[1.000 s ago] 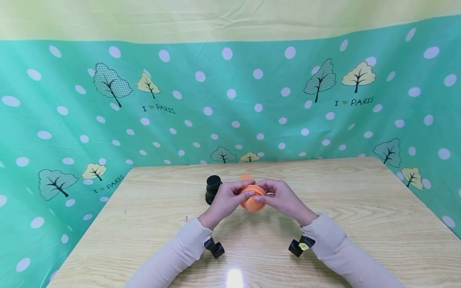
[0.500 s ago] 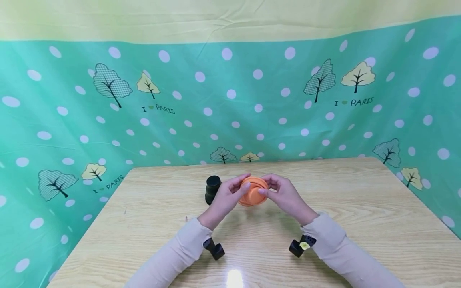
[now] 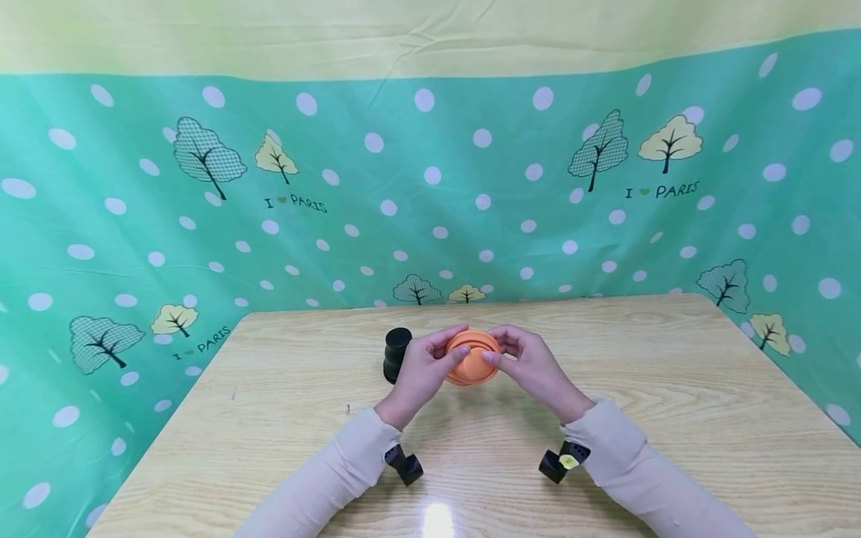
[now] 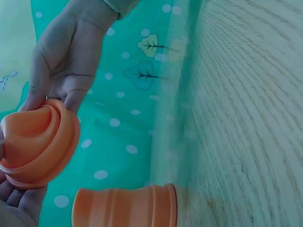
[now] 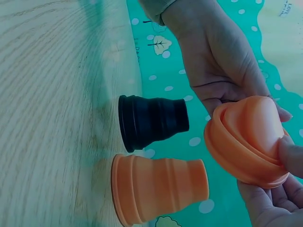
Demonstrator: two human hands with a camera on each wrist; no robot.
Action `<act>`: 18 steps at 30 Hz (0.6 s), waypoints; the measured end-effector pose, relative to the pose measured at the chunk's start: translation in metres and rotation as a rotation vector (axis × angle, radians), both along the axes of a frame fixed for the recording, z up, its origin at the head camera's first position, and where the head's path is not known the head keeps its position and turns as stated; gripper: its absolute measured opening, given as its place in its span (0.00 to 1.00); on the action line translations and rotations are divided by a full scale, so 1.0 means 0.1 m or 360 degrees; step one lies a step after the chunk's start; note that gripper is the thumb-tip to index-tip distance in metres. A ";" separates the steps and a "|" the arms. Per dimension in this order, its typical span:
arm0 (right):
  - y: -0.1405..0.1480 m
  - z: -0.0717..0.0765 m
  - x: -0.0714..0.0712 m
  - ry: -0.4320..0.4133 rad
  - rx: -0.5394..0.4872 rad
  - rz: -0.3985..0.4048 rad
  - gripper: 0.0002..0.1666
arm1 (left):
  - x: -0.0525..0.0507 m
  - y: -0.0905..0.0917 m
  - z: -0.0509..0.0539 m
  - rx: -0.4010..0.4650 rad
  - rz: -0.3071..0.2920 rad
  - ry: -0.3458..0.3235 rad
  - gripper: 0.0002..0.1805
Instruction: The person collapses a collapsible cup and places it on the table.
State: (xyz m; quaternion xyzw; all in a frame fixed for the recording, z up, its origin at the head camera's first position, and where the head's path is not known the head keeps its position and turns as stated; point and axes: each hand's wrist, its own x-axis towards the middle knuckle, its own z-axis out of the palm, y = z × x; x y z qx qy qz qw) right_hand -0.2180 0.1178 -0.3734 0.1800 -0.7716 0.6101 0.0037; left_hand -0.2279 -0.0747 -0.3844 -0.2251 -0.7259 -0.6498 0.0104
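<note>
Both hands hold a partly folded orange collapsible cup (image 3: 473, 360) above the table, its narrow end turned toward me. My left hand (image 3: 425, 366) grips the left side of its rim, with the thumb pressed on the folded wall. On the other side, my right hand (image 3: 531, 366) pinches the rim with its thumb on the front. The right wrist view shows the wall creased and sunk unevenly into the ring. A second orange cup (image 5: 163, 187) stands extended, wide end down; in the head view it is hidden behind the held one. Next to it stands a black cup (image 5: 151, 120) of similar stepped shape.
In the head view the black cup stands just left of my left hand. The light wooden table (image 3: 282, 418) reaches to a green dotted curtain (image 3: 350, 224) behind it. A small dark mark (image 3: 348, 409) lies left of my left wrist.
Both hands have lifted the held cup slightly up and away from me, so it now covers the standing orange cup. The thumbs have shifted apart on the folded wall. The black cup has stayed put.
</note>
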 end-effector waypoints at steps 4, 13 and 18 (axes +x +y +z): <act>0.01 0.01 0.00 -0.0032 -0.0037 0.0054 0.20 | 0.00 -0.01 0.01 -0.0032 0.0013 0.0027 0.22; 0.03 0.01 0.01 -0.0071 0.0003 0.0173 0.21 | 0.01 -0.04 0.02 -0.0126 -0.0040 0.0062 0.20; 0.01 0.01 0.03 -0.0032 0.0047 0.0223 0.22 | 0.02 -0.05 0.02 -0.0248 -0.0095 0.0127 0.19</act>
